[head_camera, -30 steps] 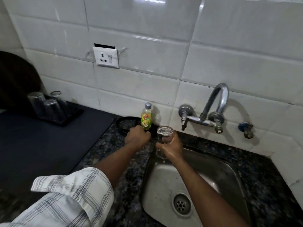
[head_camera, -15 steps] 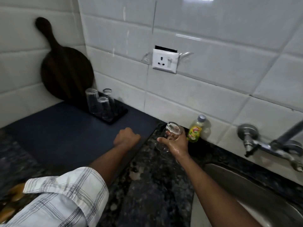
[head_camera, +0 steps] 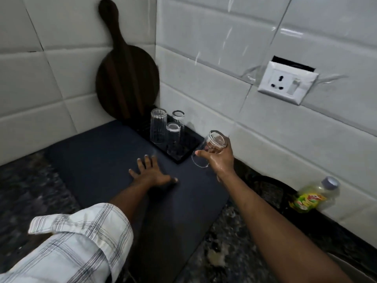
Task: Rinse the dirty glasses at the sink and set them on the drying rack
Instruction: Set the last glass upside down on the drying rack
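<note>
Wet right hand (head_camera: 221, 160) grips a tilted drinking glass (head_camera: 216, 139) round its wall, just beside the drying rack (head_camera: 189, 139); left hand (head_camera: 152, 174) lies spread on the dark mat (head_camera: 98, 160). Likely light, slippery, brittle: hold mid-wall.

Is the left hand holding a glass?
No, the left hand rests flat on the dark mat; the right hand grips the glass.

White tiled walls (head_camera: 204, 58) — speckled countertop (head_camera: 30, 190)

Single head cam, wide-angle, faces forward and down at the counter (head_camera: 220, 254) and tiled wall corner (head_camera: 156, 78). It's near: left hand (head_camera: 152, 174) and right hand (head_camera: 221, 160) mid-frame.
</note>
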